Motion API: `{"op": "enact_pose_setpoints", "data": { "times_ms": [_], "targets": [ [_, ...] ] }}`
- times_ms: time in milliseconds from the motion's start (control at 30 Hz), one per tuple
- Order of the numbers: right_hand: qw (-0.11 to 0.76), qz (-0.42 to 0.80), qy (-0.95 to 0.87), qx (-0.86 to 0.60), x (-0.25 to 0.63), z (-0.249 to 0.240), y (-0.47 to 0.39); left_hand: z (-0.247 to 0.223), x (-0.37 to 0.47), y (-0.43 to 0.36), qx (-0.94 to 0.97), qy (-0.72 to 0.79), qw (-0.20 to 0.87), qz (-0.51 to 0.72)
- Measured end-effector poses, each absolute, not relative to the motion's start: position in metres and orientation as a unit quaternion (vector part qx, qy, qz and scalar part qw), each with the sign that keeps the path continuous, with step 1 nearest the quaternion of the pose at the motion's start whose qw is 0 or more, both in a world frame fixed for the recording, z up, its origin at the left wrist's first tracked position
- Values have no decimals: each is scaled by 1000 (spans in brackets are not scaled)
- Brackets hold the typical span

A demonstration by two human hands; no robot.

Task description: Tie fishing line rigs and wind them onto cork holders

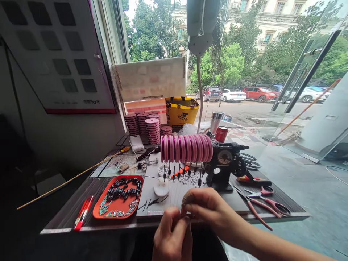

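Observation:
My left hand (pixel 172 233) and my right hand (pixel 208 206) meet at the table's front edge, fingertips pinched together. What they hold is too small to make out; thin clear lines run down toward them. Above them, a row of pink line spools (pixel 186 148) sits on the shaft of a black winding machine (pixel 224 161). Several small black pieces (pixel 199 181) hang on lines below the spools. Behind my left hand is a round white disc (pixel 161 187), with white beads (pixel 190 178) scattered to its right on a pale board (pixel 152 214).
Left on the table is a red tray (pixel 118 214) of black and silver parts. Scissors (pixel 272 203) and pliers (pixel 254 208) lie right. Stacked pink spools (pixel 152 130), a yellow bag (pixel 182 110) and a red can (pixel 221 134) stand behind. A thin rod (pixel 70 180) overhangs the left edge.

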State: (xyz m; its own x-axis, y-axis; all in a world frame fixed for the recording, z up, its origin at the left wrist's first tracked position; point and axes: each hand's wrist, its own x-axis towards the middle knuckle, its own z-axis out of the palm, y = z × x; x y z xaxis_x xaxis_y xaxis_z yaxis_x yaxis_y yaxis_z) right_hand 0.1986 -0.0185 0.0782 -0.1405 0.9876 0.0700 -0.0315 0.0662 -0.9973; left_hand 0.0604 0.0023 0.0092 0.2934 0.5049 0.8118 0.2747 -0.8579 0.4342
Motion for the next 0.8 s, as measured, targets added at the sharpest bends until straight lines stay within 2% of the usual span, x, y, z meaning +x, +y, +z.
{"op": "enact_pose_setpoints", "data": {
  "times_ms": [133, 200, 267, 333, 400, 467, 567, 700, 800],
  "targets": [
    [471, 507, -571, -441, 199, 78, -13, 9, 56, 13, 853, 118, -98, 499],
    [448, 452, -616, -464, 200, 77, -17, 14, 55, 16, 872, 83, -95, 473],
    [415, 331, -698, -480, 203, 76, -25, 16, 56, 15, 871, 137, 56, 468],
    [398, 144, -784, -455, 209, 73, -37, 16, 59, 11, 793, 242, 320, 459],
    [406, -53, -813, -413, 217, 66, -51, 13, 63, 7, 613, 317, 595, 412],
    [397, -185, -811, -389, 223, 54, -61, 11, 66, 3, 414, 337, 773, 341],
    [381, -235, -815, -369, 226, 32, -65, 12, 70, 2, 263, 325, 871, 259],
    [436, -256, -792, -343, 224, 16, -56, 16, 74, 2, 228, 317, 895, 213],
    [437, -265, -787, -345, 222, 16, -52, 18, 75, 2, 218, 325, 898, 203]
  ]
}}
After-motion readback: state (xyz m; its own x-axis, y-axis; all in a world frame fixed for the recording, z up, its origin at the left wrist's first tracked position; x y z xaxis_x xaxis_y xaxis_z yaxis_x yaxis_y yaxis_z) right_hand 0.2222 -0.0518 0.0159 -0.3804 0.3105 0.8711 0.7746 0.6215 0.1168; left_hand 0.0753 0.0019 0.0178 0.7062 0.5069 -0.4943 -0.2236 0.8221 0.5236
